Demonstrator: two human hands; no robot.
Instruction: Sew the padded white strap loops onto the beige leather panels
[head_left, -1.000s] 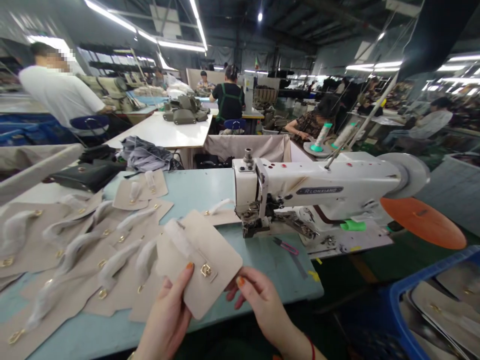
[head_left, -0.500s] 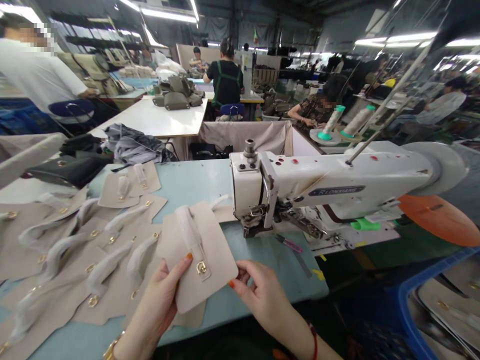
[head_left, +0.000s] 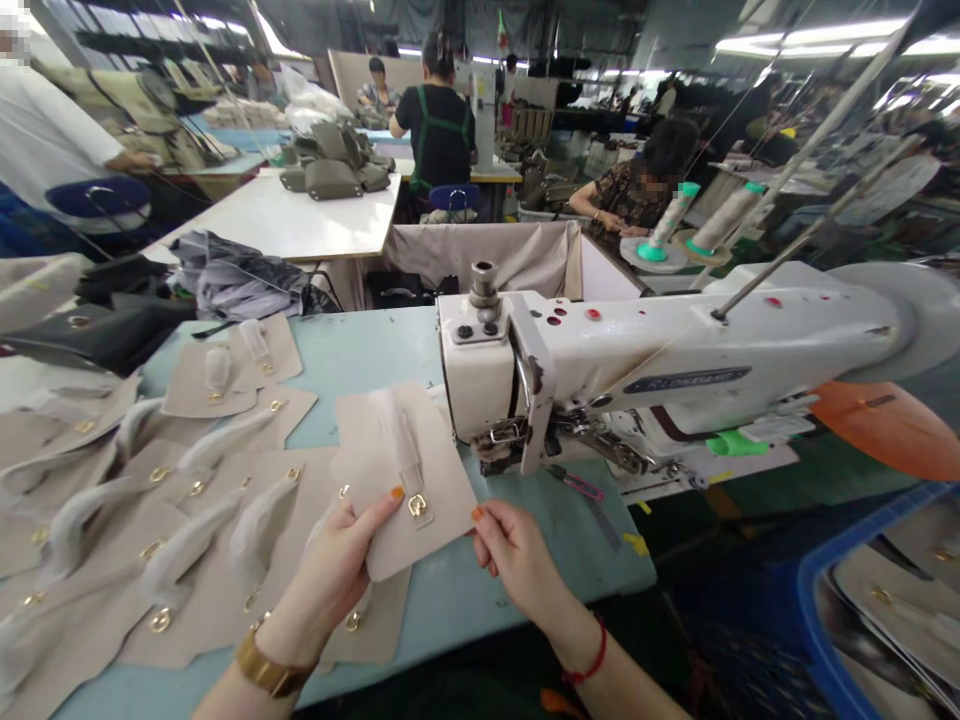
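Note:
My left hand (head_left: 341,550) grips a beige leather-like bag panel (head_left: 442,470) by its lower left side, thumb on top and fingers beneath. The panel carries a strap handle (head_left: 394,435) wrapped in white film, with a gold-coloured buckle (head_left: 418,505) at its near end. At the panel's right corner, my right hand (head_left: 510,550) is closed in a pinch; any loose thread there is too small to make out. Just beyond the panel stands the head of a white sewing machine (head_left: 487,370). Pink-handled thread snips (head_left: 581,485) lie on the table below the machine.
Similar panels (head_left: 202,560) with wrapped handles overlap across the left of the blue-green table (head_left: 352,345). A blue plastic crate (head_left: 814,610) with more panels stands at lower right. Thread cones (head_left: 675,222) rise behind the machine. Co-workers sit farther off, one in a green-strapped apron (head_left: 435,130).
The panel and both hands have moved slightly up in view, the panel also rightward and closer to the machine head. Another buckle now shows beneath the left hand. The view has shifted a little.

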